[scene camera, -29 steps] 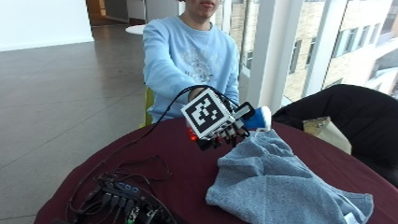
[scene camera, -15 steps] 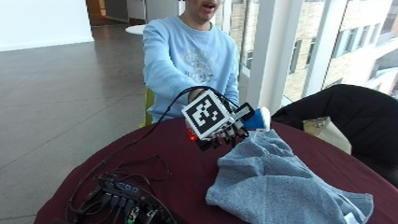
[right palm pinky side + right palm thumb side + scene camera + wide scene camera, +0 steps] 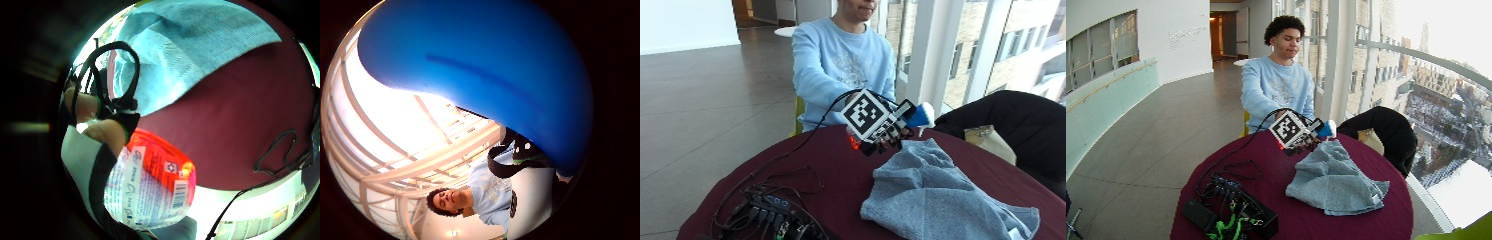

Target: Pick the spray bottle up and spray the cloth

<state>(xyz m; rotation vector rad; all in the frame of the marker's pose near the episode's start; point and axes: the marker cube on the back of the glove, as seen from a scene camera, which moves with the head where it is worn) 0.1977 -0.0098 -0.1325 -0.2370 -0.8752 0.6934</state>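
Here the gloved right hand (image 3: 885, 134) has its fingers curled round the spray bottle (image 3: 920, 116), holding it clear of the maroon counter (image 3: 833, 160) at the cloth's twelve o'clock edge. The bottle's blue head pokes out past the fingers, with a pale nozzle tip pointing down toward the grey-blue cloth (image 3: 939, 195); its red base and printed label (image 3: 150, 185) fill the little-finger palm view, with the cloth (image 3: 200, 45) lying beyond on the counter. Whether a finger sits on the trigger cannot be made out.

The risk, as I judge it, is aim. The nozzle hangs just at the cloth's near edge, so a squeeze from here could wet the bare counter instead. A tangle of cables and electronics (image 3: 770, 210) lies at roughly eight o'clock from the cloth; drifting mist reaching it would be worse. If the bottle shifted in the grip, the spray could also go astray.
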